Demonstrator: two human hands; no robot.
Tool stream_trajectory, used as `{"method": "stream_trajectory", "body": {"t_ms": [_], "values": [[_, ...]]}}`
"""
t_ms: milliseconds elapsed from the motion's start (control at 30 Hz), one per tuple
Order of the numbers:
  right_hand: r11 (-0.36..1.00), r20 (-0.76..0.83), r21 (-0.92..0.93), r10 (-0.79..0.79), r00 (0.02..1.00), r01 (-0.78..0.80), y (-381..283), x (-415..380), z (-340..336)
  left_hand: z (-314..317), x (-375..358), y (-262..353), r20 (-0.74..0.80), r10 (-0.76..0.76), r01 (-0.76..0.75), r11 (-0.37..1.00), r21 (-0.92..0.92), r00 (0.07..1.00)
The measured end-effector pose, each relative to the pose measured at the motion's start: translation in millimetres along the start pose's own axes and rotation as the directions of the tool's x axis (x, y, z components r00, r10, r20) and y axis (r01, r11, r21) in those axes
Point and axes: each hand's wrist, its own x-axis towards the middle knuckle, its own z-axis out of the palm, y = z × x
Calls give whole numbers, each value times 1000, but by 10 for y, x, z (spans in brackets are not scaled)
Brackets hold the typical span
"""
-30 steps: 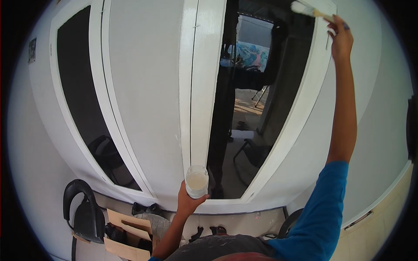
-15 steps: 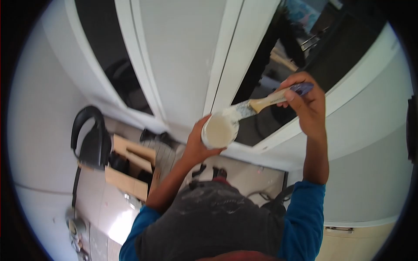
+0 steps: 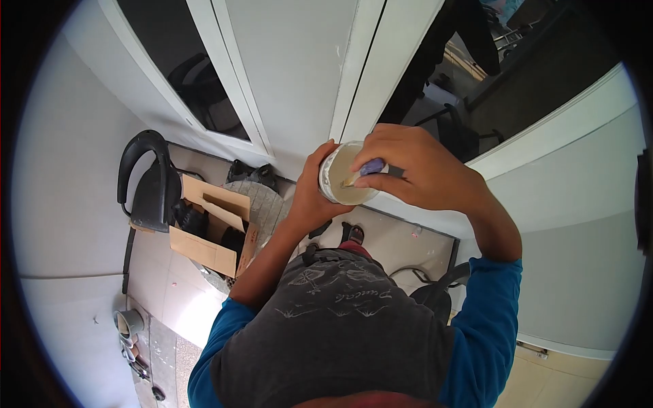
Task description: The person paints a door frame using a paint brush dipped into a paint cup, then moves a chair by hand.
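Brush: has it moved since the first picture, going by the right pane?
Yes, downward: the brush was by the top of the right pane; now the right hand holds it down in the cup.

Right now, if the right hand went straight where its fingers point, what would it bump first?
The right hand would probably bump the cup that the left hand holds, though I can't tell how much gap there is.
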Motion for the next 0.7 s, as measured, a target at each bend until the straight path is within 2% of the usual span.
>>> {"method": "stream_trajectory", "body": {"t_ms": [100, 433, 533, 600, 700], "values": [[995, 38, -96, 23, 999, -20, -19, 14, 36, 12, -8, 6, 1, -16, 16, 999, -31, 1000], [989, 46, -145, 39, 998, -32, 5, 16, 56, 34, -14, 9, -8, -22, 22, 1000, -21, 1000], [994, -40, -105, 32, 999, -36, -3, -7, 29, 8, -13, 0, -18, -10, 10, 1000, 21, 1000], [997, -173, -15, 66, 983, -69, -2, -31, -3, 6, -27, 2, -29, -32, 32, 999, 16, 999], [994, -236, 15, 106, 966, -106, -41, -109, -24, 28, -24, -41, -33, -58, 57, 998, -14, 998]]}}
